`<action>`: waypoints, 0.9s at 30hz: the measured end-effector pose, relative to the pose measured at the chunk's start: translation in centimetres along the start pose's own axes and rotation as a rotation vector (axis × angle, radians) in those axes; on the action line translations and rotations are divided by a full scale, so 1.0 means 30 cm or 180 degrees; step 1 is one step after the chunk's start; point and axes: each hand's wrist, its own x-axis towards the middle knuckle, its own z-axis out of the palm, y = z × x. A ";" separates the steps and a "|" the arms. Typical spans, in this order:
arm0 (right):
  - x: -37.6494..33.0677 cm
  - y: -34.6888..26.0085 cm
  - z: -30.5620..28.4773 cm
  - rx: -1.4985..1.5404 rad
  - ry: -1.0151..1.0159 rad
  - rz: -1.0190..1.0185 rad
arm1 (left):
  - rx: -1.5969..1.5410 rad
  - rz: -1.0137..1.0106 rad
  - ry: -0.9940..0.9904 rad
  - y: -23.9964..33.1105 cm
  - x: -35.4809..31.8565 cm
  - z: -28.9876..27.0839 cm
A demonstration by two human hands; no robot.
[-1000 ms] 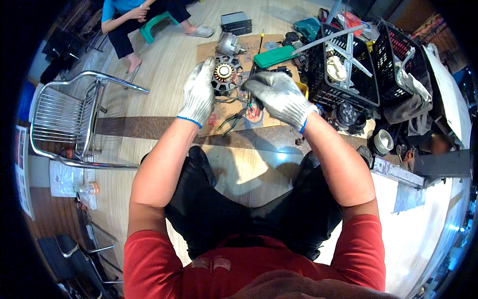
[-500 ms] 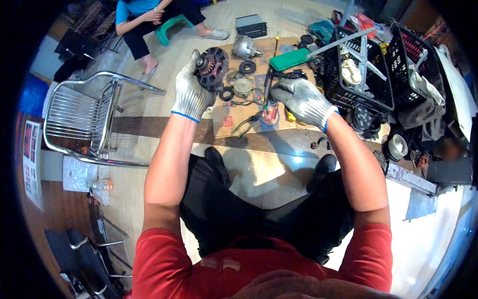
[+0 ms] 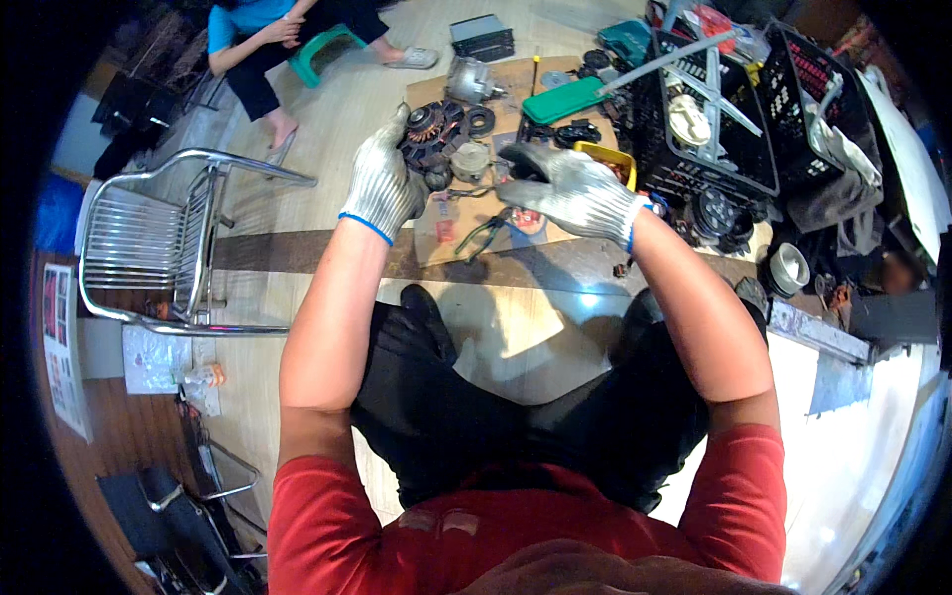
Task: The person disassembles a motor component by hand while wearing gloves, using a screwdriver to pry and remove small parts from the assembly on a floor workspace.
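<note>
My left hand [image 3: 382,174], in a white knitted glove with a blue cuff, grips a round black motor part with copper windings [image 3: 428,123] by its left side. The part's wound face is turned up toward me. My right hand [image 3: 580,190], gloved the same way, hovers above the cardboard sheet [image 3: 456,223] with thumb and fingers apart; its dark palm side is partly shadowed. Beneath and beside it lie green-handled pliers [image 3: 483,238]. A pale round housing [image 3: 470,161], a black ring [image 3: 480,121] and a silver metal housing [image 3: 472,81] rest on the cardboard beyond.
A green tool with a long grey handle [image 3: 563,100] lies across the sheet's far right. Black crates [image 3: 714,164] full of parts stand to the right, a yellow tray [image 3: 620,159] nearer. On the left is a metal chair [image 3: 149,238]. A seated person's legs [image 3: 260,94] are at the back left.
My right hand has come off the things on the cardboard and moved left, its fingers spreading. My left hand keeps hold of the motor part. The whole view has shifted slightly.
</note>
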 end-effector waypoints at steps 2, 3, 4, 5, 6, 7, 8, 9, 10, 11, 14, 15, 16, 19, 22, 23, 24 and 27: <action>0.008 -0.013 0.003 0.0026 0.0143 -0.0138 | 0.0157 -0.0028 -0.0173 -0.039 0.025 -0.024; 0.017 -0.006 0.024 -0.0130 0.0271 -0.0146 | 0.0197 -0.0073 -0.0222 -0.058 0.017 -0.002; 0.020 0.003 0.039 -0.0181 0.0347 -0.0164 | 0.0235 -0.0116 -0.0269 -0.077 0.005 0.020; 0.028 -0.004 0.052 -0.0217 0.0417 -0.0224 | 0.0286 -0.0128 -0.0285 -0.079 -0.006 0.030; 0.031 -0.006 0.063 -0.0339 0.0421 -0.0378 | 0.0330 -0.0142 -0.0471 -0.080 0.007 0.004; 0.032 0.009 0.081 -0.0420 0.0466 -0.0616 | 0.0338 -0.0122 -0.0447 -0.091 0.010 0.003; 0.036 0.013 0.094 -0.0503 0.0524 -0.0859 | 0.0353 -0.0094 -0.0431 -0.095 0.015 0.006; 0.040 0.019 0.103 -0.0587 0.0579 -0.1105 | 0.0367 -0.0063 -0.0412 -0.097 0.020 0.005; 0.040 0.029 0.109 -0.0905 0.0558 -0.1192 | 0.0422 -0.0035 -0.0405 -0.099 0.027 -0.001; 0.046 0.035 0.118 -0.0895 0.0820 -0.1415 | 0.0491 -0.0003 -0.0388 -0.095 0.033 -0.008; 0.068 0.056 0.162 -0.0748 0.1342 -0.1788 | 0.0394 0.0086 -0.0181 -0.084 0.046 -0.012; 0.068 0.059 0.165 -0.0775 0.1406 -0.1848 | 0.0314 0.0091 -0.0123 -0.069 0.054 -0.018; 0.066 0.062 0.168 -0.0802 0.1472 -0.1905 | 0.0234 0.0094 -0.0068 -0.045 0.064 -0.026; 0.053 0.053 0.191 -0.0776 0.1472 -0.1866 | -0.0110 0.0332 0.0538 0.000 0.064 0.006; 0.030 0.041 0.201 -0.0743 0.1342 -0.1876 | -0.0074 0.0466 0.0586 0.061 0.114 -0.088; 0.014 0.051 0.199 -0.0760 0.1288 -0.1852 | 0.0028 0.0431 0.0690 0.057 0.124 -0.083; 0.003 0.064 0.201 -0.0649 0.1360 -0.1952 | 0.0139 0.0392 0.0787 0.050 0.134 -0.074; -0.021 0.091 0.209 -0.0852 0.1060 -0.2012 | -0.0090 0.0380 0.0697 0.032 0.154 -0.054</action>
